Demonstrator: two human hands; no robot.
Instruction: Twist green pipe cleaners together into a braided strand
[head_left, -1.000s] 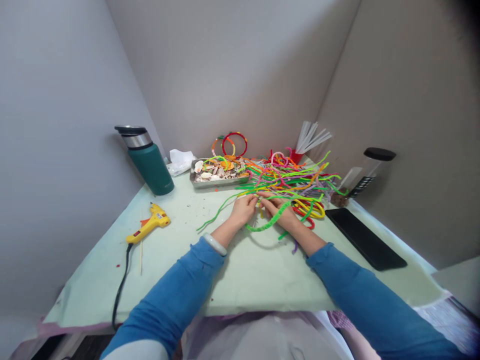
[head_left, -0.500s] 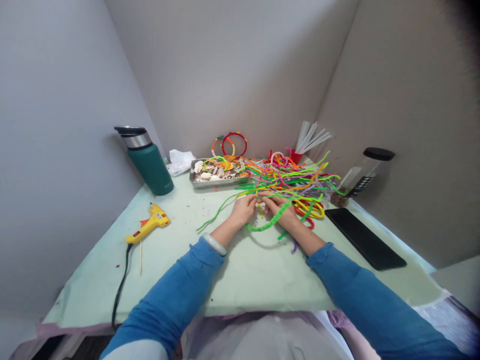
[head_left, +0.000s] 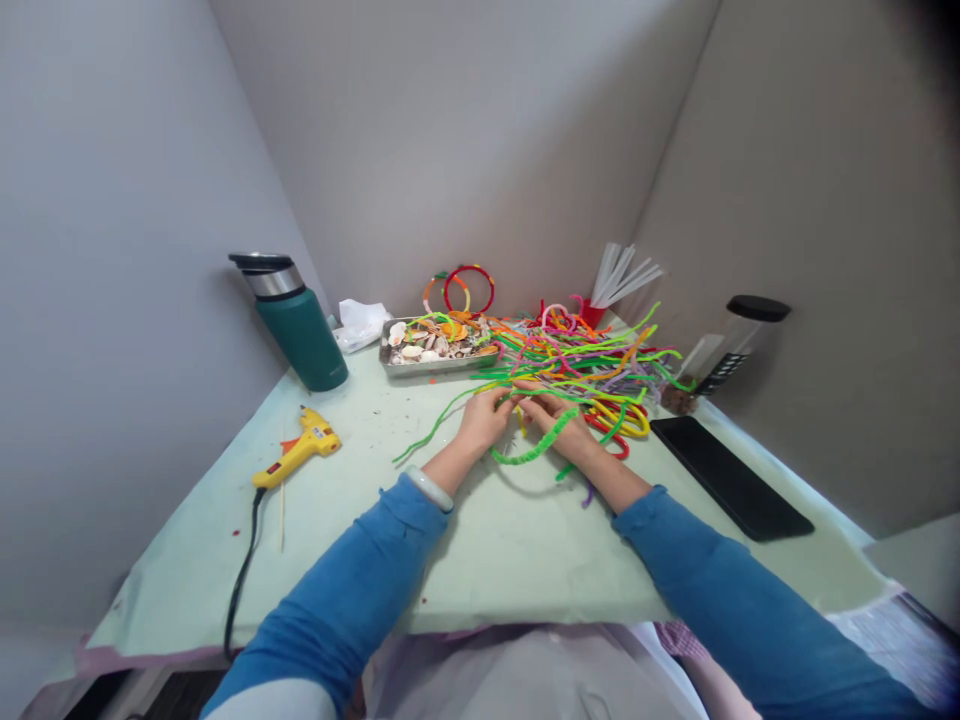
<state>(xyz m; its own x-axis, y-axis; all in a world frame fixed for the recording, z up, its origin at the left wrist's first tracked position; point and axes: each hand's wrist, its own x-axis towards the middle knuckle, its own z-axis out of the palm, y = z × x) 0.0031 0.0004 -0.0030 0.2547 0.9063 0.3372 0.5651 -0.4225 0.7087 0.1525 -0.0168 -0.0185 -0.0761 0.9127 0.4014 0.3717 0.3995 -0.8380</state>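
Observation:
My left hand and my right hand meet over the middle of the table, fingers pinched close together. Between them they grip a green pipe cleaner piece, whose thick, fuzzy part curves down in an arc in front of my right hand. A thin green strand trails out to the left past my left hand. Fingertips hide the exact spot being pinched. Just beyond my hands lies a tangled heap of coloured pipe cleaners, with yellow and red looped ones by my right hand.
A metal tray of seashells stands behind, near two decorated rings. To the left are a green bottle and a yellow glue gun with its cord. A black phone and a clear jar are at right.
My fingers have shifted slightly at the pinch, and the green arc has moved a touch to the left. Everything else stays put.

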